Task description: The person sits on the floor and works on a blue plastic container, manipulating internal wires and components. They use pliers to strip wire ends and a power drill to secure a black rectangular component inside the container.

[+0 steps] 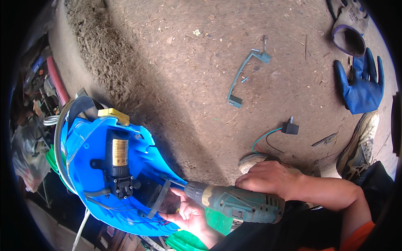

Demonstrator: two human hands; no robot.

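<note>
A blue plastic housing (pixel 94 146) lies open at the lower left, with a black motor pump (pixel 121 171) fixed inside it. Beside the pump sits a dark box-like block (pixel 146 188), crossed by a grey bracket bar (pixel 159 199). My left hand (pixel 191 215) grips that bracket, fingers and thumb toward its two ends. A green cordless drill (pixel 247 205) lies level, its bit (pixel 176 183) pointing at the bracket's upper end; whether they touch I cannot tell. My right hand (pixel 268 180) is closed round the drill, its fingertips partly hidden.
On the dirt floor lie a curved green strip (pixel 238 79), a small black switch-like part (pixel 289 127) with wires, a blue glove (pixel 362 90) and a grey glove (pixel 351 25). Clutter and a plastic bag (pixel 29 150) fill the left side. Shoes (pixel 363 136) stand at the right.
</note>
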